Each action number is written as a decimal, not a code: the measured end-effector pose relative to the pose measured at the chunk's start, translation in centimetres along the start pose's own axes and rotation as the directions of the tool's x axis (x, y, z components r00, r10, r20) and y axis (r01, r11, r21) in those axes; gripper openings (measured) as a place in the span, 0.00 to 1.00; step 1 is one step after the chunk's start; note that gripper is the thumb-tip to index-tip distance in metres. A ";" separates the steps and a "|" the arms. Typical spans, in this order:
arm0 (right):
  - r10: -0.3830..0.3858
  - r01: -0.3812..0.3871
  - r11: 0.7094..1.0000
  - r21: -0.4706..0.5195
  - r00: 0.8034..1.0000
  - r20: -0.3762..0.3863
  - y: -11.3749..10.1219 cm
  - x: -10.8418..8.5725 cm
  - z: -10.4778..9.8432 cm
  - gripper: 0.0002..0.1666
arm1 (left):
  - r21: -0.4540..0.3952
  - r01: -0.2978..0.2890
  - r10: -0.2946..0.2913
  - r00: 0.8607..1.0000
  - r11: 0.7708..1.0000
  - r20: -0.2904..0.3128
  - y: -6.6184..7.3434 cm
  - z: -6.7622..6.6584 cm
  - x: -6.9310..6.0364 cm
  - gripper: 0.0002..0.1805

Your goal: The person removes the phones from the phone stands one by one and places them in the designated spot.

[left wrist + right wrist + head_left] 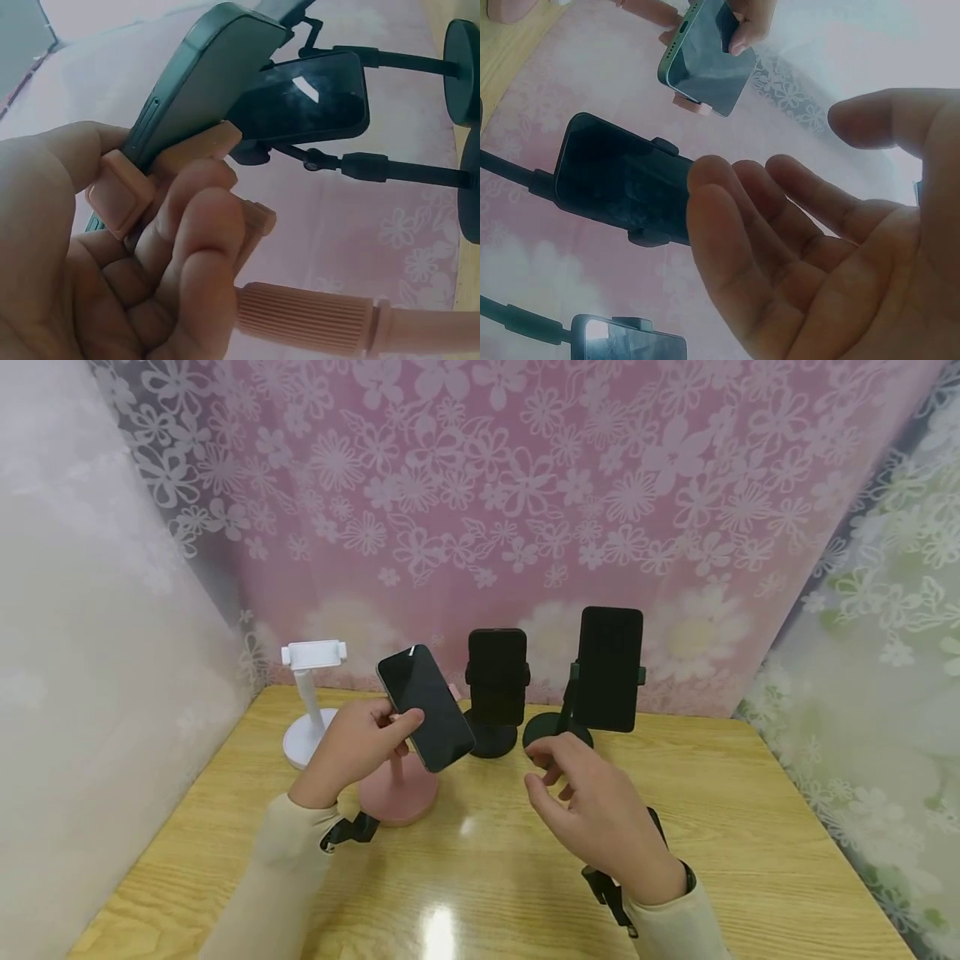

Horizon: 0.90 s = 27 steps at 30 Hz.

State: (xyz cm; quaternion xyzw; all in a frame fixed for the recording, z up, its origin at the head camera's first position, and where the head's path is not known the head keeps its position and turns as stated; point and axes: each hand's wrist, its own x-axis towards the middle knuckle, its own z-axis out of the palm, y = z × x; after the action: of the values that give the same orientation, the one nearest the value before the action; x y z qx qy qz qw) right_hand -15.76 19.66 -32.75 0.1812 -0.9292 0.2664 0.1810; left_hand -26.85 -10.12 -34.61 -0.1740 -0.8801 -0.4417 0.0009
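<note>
The left hand (363, 742) pinches a green-edged rectangular phone (435, 718), thumb on its dark screen, fingers behind; it sits tilted at the top of a pink round-based stand (397, 795), left of centre on the yellowish wood-grained table (495, 893). Farther right, the right hand (596, 806) hangs with fingers loosely bent, thumb apart. A white round-based stand (303, 739) is far left; right of the pink one, a black round-based stand (491, 743) and a dark green stand (542, 727) each bear a black phone.
</note>
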 end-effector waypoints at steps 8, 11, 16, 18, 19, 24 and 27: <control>0.017 -0.016 1.000 0.027 0.998 -0.059 0.0 -0.1 -0.3 0.13 | -0.001 -0.042 0.042 0.998 0.999 0.037 1.0 -0.3 -0.8 0.26; 0.009 -0.007 1.000 0.023 0.998 -0.062 0.0 0.0 -0.3 0.13 | -0.048 -0.071 0.074 0.995 0.996 0.072 1.6 -0.4 -1.3 0.26; -0.005 0.006 1.000 0.019 0.998 -0.065 0.1 0.0 -0.2 0.13 | -0.136 -0.097 0.115 0.984 0.986 0.133 2.7 -0.5 -2.4 0.24; -0.007 0.009 1.000 0.022 0.997 -0.075 0.1 0.0 -0.3 0.12 | -0.177 -0.109 0.138 0.977 0.978 0.160 3.2 -0.5 -2.8 0.22; -0.009 0.011 1.000 0.023 0.997 -0.081 0.1 0.0 -0.3 0.11 | -0.198 -0.119 0.154 0.973 0.973 0.174 3.5 -0.5 -2.9 0.21; -0.061 0.073 0.995 0.062 0.982 -0.178 0.3 0.0 -0.3 0.10 | -0.276 -0.192 0.261 0.936 0.942 0.238 4.3 -0.1 -3.5 0.17; -0.123 0.156 0.983 0.100 0.953 -0.277 0.5 0.1 -0.4 0.09 | -0.278 -0.222 0.297 0.917 0.935 0.265 4.6 0.4 -3.7 0.16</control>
State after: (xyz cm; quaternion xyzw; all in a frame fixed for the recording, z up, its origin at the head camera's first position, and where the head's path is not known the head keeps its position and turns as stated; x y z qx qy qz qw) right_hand -15.94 20.22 -32.65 0.2191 -0.8631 0.3305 0.3127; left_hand -21.95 -8.45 -31.85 -0.3544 -0.7781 -0.5096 -0.0963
